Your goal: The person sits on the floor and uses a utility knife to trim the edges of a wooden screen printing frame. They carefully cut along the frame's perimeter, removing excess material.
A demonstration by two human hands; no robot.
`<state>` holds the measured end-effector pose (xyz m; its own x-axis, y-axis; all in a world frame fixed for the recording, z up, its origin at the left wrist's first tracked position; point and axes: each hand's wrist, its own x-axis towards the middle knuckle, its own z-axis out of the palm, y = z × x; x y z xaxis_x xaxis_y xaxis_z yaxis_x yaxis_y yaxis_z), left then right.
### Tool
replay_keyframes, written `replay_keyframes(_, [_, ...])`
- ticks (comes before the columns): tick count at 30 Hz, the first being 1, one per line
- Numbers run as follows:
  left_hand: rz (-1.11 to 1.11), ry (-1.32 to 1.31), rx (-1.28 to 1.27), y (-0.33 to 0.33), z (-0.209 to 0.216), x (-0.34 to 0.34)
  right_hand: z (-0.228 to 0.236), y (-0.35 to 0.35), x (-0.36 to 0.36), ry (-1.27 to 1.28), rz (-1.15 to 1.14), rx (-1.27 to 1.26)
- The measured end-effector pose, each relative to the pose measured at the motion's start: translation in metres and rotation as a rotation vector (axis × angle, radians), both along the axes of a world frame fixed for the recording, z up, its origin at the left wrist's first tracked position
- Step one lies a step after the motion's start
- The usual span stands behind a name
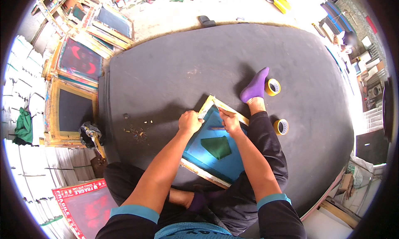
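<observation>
A wooden-framed printing screen (203, 172) with blue mesh lies tilted across my lap, one corner pointing away from me. My left hand (190, 122) is wrapped round its left rail near that far corner. Just inside the corner, my right hand (230, 121) is closed by the right rail, a finger pointing toward the corner. A thin thing seems to stick out of its fingers, too small to make out. On the mesh below my hands lies a green cloth piece (216, 147), and a narrow brownish strip (216, 128) shows beside my right hand.
Two yellow tape rolls (272, 87) (281, 127) stand right of my purple-socked foot (255, 86). Small scraps (138, 134) lie on the dark mat (166, 64) to the left. More framed screens (75, 110) lean along the left edge. A dark sandal (206, 21) sits beyond the mat.
</observation>
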<state>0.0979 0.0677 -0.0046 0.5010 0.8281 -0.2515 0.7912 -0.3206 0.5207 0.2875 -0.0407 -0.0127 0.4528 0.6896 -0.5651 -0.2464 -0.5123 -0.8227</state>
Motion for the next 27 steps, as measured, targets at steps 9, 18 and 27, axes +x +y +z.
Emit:
replay_keyframes(9, [-0.012,0.01,-0.032,-0.001,0.01,0.007,-0.019,-0.011,0.008,-0.852,0.217,0.15])
replay_keyframes(18, [-0.004,0.016,-0.05,0.001,0.006,0.002,0.05,0.005,-0.019,-1.173,0.543,-0.223])
replay_keyframes(27, [-0.013,0.053,-0.092,0.004,0.008,0.001,0.067,0.019,-0.035,-1.204,0.648,-0.398])
